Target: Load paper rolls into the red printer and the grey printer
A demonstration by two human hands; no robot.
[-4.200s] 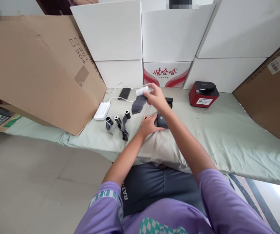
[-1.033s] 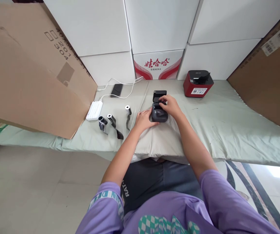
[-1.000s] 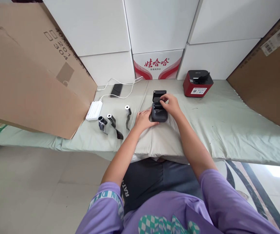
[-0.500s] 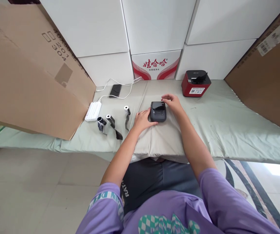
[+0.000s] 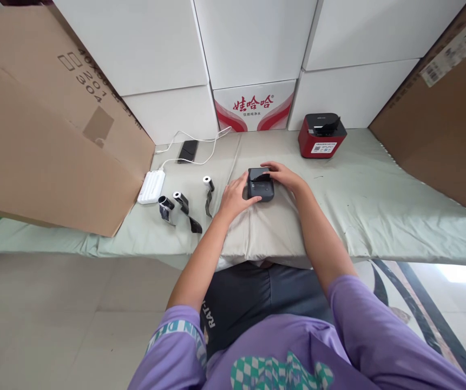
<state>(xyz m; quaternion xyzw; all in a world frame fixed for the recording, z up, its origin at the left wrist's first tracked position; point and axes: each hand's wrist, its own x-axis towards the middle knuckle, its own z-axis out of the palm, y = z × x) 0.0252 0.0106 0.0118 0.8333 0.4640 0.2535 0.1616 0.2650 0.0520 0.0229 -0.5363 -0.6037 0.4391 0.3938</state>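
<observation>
A small black portable printer (image 5: pixel 262 190) lies on the cloth-covered table in front of me. My left hand (image 5: pixel 235 199) holds it by the left side, fingers along the side and thumb at the front edge. At its upper right corner, my right hand (image 5: pixel 280 174) grips the printer, one finger reaching behind the back edge and another digit over the glossy dark lid. The fingers cover part of that lid. Left of my left hand stand several small rolls with dark strips hanging from them: one roll (image 5: pixel 207 183) nearest, another roll (image 5: pixel 181 200) and a third (image 5: pixel 165 205) farther left.
A white power bank (image 5: pixel 151 187) with a white cable lies left, near a dark phone-like slab (image 5: pixel 188 151). At the back right stands a red and black box-shaped device (image 5: pixel 322 136). White cartons (image 5: pixel 253 105) line the back; large cardboard boxes (image 5: pixel 46 124) flank both sides.
My right hand has moved left and slightly down, from beside the printer's upper right corner onto its lid. My left hand stays on the printer. The whole view has shifted slightly.
</observation>
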